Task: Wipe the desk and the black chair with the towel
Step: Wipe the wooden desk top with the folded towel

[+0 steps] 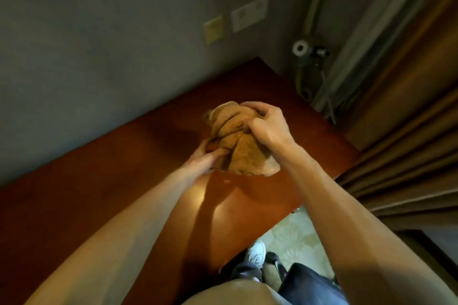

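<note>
A bunched tan towel [238, 141] is held above the reddish-brown wooden desk [99, 193], near the desk's right end. My right hand [269, 126] grips the towel's upper right side from above. My left hand [210, 153] holds its lower left side, fingers tucked into the folds. A corner of the black chair [309, 282] shows at the bottom, beside my legs and below the desk's front edge.
A grey wall [99, 44] runs behind the desk, with a yellow note [214, 30] and a white socket plate [249, 13]. Brown curtains [409, 143] hang on the right. A lamp-like fixture with cables [308, 57] stands in the corner. Pale floor [295, 235] shows by my shoe.
</note>
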